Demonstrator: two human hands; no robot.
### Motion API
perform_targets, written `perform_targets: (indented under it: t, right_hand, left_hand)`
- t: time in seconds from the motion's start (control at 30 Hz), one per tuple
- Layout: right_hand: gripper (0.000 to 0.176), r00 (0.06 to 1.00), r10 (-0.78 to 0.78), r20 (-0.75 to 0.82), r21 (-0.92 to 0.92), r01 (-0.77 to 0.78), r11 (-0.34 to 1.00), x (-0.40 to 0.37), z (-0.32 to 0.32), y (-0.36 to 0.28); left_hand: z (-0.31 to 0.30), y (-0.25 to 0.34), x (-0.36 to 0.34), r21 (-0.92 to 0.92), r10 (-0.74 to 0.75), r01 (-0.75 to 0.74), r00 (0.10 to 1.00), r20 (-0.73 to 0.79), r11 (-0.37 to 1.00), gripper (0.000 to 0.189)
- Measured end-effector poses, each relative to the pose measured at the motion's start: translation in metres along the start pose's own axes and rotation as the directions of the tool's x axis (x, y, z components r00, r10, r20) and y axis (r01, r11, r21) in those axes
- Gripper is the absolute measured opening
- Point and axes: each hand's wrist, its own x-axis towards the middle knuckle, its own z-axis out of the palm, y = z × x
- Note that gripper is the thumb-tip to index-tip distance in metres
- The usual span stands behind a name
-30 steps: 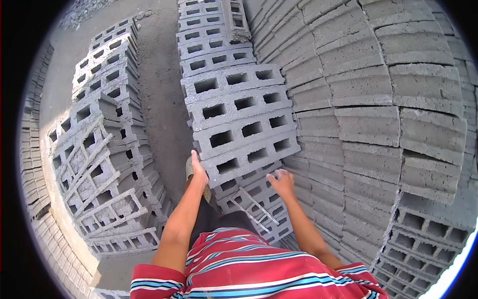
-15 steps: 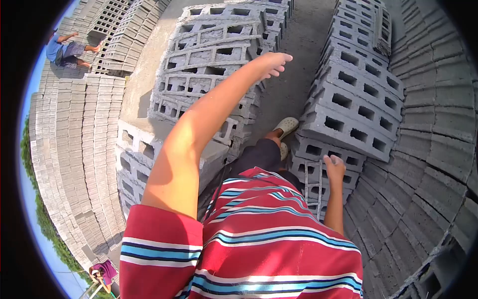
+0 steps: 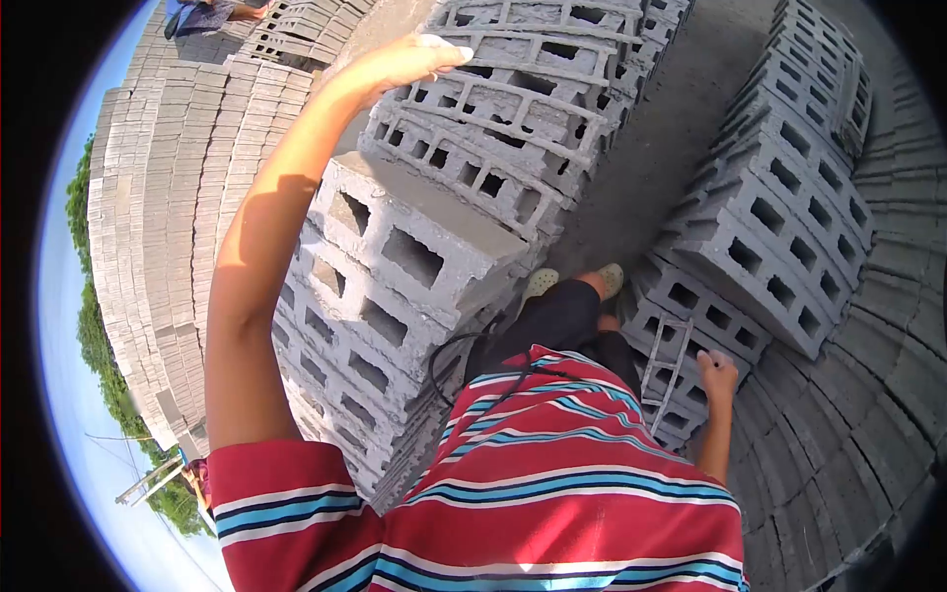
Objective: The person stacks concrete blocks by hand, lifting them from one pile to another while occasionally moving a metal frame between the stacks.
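Note:
My left hand (image 3: pixel 419 61) is stretched out at the upper left with its fingers extended and holds nothing. In this view it overlaps the edge of a stack of grey hollow concrete blocks (image 3: pixel 513 109). Just below the arm, a nearer stack of hollow blocks (image 3: pixel 424 222) shows large square openings. On the other side, my right hand (image 3: pixel 717 373) hangs low with its fingers curled in, and no object sticks out of it. Left of that hand stands a pale ladder-shaped piece (image 3: pixel 661 380), in front of a low block stack (image 3: pixel 725 306).
A narrow ground strip (image 3: pixel 641 163) runs between the block rows, my clogs (image 3: pixel 612 279) at its near end. Tilted hollow blocks (image 3: pixel 789 217) line its right side, beside a dark block wall (image 3: pixel 829 434). Tall block piles (image 3: pixel 168 217) and another person's legs (image 3: pixel 212 15) are at the left.
The view has turned and moved forward, bringing the near left stack closer. My left arm has swung up and left. My feet have changed position, and the other person has slid toward the top edge.

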Motion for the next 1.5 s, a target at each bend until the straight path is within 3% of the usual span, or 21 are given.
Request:
perform_targets:
  t: [0.13,0.2,0.33,0.4,0.47,0.5,0.7,0.73,0.77,0.83,0.9,0.93,1.0,1.1,1.17,1.2,1.23,1.27,1.3,1.4,1.5]
  right_hand:
    - [0.049,0.996,-0.026,0.091,-0.087,0.034,0.996,-0.012,-0.018,-0.029]
    - [0.048,0.981,-0.167,0.098,-0.125,0.179,0.976,0.000,-0.016,-0.050]
    - [0.043,0.887,-0.440,0.141,-0.169,0.460,0.872,0.004,-0.024,-0.155]
    - [0.041,0.820,-0.555,0.138,-0.191,0.572,0.798,0.003,-0.022,-0.189]
    - [0.040,0.751,-0.648,0.129,-0.208,0.659,0.723,0.006,-0.018,-0.215]
    - [0.040,0.733,-0.665,0.142,-0.200,0.680,0.706,0.007,-0.015,-0.225]
    - [0.037,0.691,-0.602,0.400,0.083,0.626,0.775,-0.010,-0.003,-0.285]
    - [0.038,0.666,-0.565,0.487,0.180,0.557,0.811,-0.025,-0.004,-0.299]
    - [0.039,0.587,-0.579,0.566,0.289,0.517,0.806,-0.038,-0.003,-0.308]
    - [0.054,0.471,-0.352,0.809,0.127,0.445,0.887,-0.066,-0.005,-0.332]
    - [0.073,0.441,-0.510,0.739,0.349,0.397,0.849,-0.094,0.021,-0.325]
    - [0.077,0.397,-0.363,0.843,0.157,0.464,0.872,-0.099,0.024,-0.337]
    - [0.077,0.479,-0.352,0.804,0.270,0.233,0.934,-0.112,0.050,-0.332]
    - [0.081,0.503,-0.393,0.770,0.452,0.004,0.892,-0.138,0.030,-0.366]
    - [0.074,0.576,-0.451,0.682,0.543,0.014,0.840,-0.144,0.040,-0.370]
    - [0.071,0.613,-0.468,0.637,0.581,0.018,0.814,-0.148,0.044,-0.370]
    - [0.074,0.616,-0.252,0.746,0.367,-0.065,0.928,-0.146,0.040,-0.377]
    - [0.075,0.685,-0.227,0.693,0.399,-0.101,0.911,-0.152,0.044,-0.378]
    - [0.076,0.749,-0.197,0.633,0.436,-0.135,0.890,-0.158,0.050,-0.382]
    - [0.078,0.849,-0.169,0.501,0.482,-0.112,0.869,-0.166,0.074,-0.377]
    - [0.076,0.897,-0.255,0.361,0.590,-0.008,0.808,-0.171,0.081,-0.376]
  left_hand:
    - [0.024,-0.023,-0.025,-0.106,-0.046,0.045,0.999,0.001,0.993,0.059]
    - [0.024,0.001,-0.057,-0.379,-0.022,-0.033,0.990,-0.138,0.925,0.042]
    - [0.027,-0.018,-0.047,-0.447,0.000,-0.012,1.000,-0.026,0.894,0.041]
    - [0.030,-0.007,-0.044,-0.344,-0.029,0.040,0.999,0.037,0.938,0.043]
    - [0.037,0.003,-0.042,-0.400,0.232,-0.178,0.968,0.091,0.899,0.046]
    - [0.032,0.011,-0.052,-0.174,0.268,-0.255,0.962,0.057,0.951,0.047]
    - [0.039,-0.010,-0.056,0.128,0.226,-0.221,0.974,-0.026,0.967,0.050]
    - [0.021,-0.013,-0.077,0.110,0.084,-0.087,0.996,0.030,0.990,0.050]
    - [0.022,-0.055,-0.070,0.183,0.164,-0.148,0.984,-0.072,0.972,0.050]
    - [0.010,-0.123,-0.083,0.046,0.014,-0.003,0.968,-0.249,0.999,0.060]
    - [0.001,-0.186,-0.099,0.109,-0.133,0.218,0.850,-0.510,0.970,0.061]
    - [-0.005,-0.216,-0.104,0.161,-0.188,0.333,0.800,-0.569,0.929,0.063]
    - [-0.004,-0.269,-0.108,-0.058,-0.372,0.380,0.843,-0.389,0.923,0.070]
    - [0.003,-0.286,-0.112,-0.012,-0.357,0.407,0.785,-0.507,0.913,0.085]
    - [0.000,-0.297,-0.104,0.069,-0.277,0.396,0.746,-0.606,0.916,0.078]
    - [-0.006,-0.303,-0.099,-0.047,-0.329,0.349,0.819,-0.471,0.936,0.073]
    - [-0.014,-0.296,-0.098,-0.165,-0.351,0.314,0.881,-0.316,0.935,0.067]
    - [-0.018,-0.290,-0.094,-0.275,-0.340,0.291,0.928,-0.150,0.916,0.063]
    - [-0.013,-0.300,-0.087,-0.234,-0.298,0.234,0.907,-0.298,0.944,0.054]
    - [-0.018,-0.314,-0.078,-0.037,-0.384,0.400,0.843,-0.376,0.916,0.053]
    - [-0.023,-0.298,-0.084,-0.062,-0.353,0.356,0.862,-0.364,0.932,0.048]
